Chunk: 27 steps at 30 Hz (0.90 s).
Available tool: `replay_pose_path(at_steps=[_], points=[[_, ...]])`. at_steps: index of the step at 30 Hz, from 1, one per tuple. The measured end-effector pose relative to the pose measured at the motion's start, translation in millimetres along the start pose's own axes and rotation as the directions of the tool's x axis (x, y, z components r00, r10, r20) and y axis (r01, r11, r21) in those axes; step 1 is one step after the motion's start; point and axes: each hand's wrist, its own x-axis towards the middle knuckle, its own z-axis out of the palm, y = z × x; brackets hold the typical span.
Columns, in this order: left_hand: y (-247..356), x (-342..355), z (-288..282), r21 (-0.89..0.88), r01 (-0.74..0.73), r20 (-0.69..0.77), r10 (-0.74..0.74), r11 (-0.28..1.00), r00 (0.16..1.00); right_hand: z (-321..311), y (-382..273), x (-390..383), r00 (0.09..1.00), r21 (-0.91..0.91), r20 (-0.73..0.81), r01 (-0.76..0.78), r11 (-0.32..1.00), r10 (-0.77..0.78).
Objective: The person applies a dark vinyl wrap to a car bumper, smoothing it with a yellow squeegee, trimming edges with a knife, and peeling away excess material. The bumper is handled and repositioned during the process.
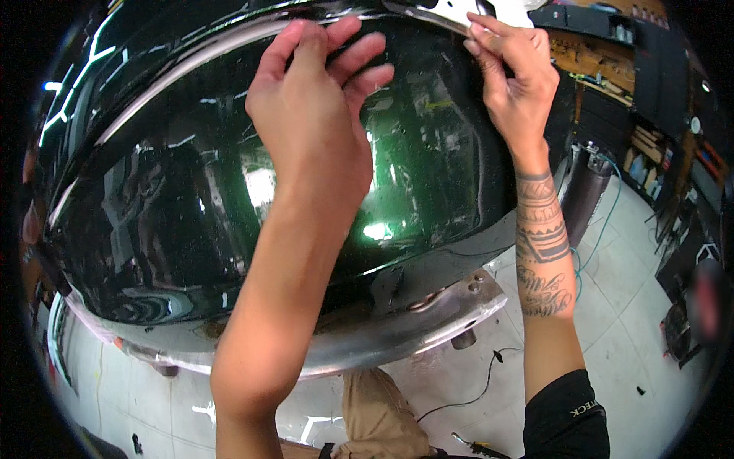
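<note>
Left hand [317,92] lies spread on the glossy black curved metal body panel [191,199], while right hand [514,73] at one o'clock pinches the thin silvery trim strip [229,42]: probably stiff, slippery, easily kinked, best gripped edgewise.

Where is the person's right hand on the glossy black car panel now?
In the head view, the right hand is at upper right, fingertips on the chrome trim strip along the glossy black car panel top edge.

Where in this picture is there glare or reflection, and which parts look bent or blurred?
In the head view, the glossy dark car panel mirrors bright lights, with a green-white glare patch between the left hand and the right hand. The chrome trim strip and the bare metal lower edge curve from the fisheye lens. The corners are black, and the far right rim looks smeared.
</note>
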Motion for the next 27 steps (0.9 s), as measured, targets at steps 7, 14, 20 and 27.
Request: replay_pose_path(at_steps=[7, 14, 20, 27], points=[[10, 11, 12, 0.091, 0.115, -0.074, -0.109, 0.989, 0.991, 1, -6, 3, 0.996, 0.105, -0.02, -0.08, 0.991, 0.083], [7, 32, -9, 0.31, 0.047, 0.13, -0.091, 0.95, 0.987, 3, -5, 3, 0.997, 0.123, -0.036, -0.058, 0.991, 0.062], [11, 41, -26, 0.181, 0.093, 0.346, -0.152, 0.979, 0.926, 2, -5, 6, 0.998, 0.104, -0.046, -0.026, 0.994, 0.031], [-4, 25, -11, 0.258, -0.128, 0.228, 0.068, 0.958, 0.971, -15, -6, 18, 0.997, -0.04, 0.031, 0.073, 0.997, -0.071]])
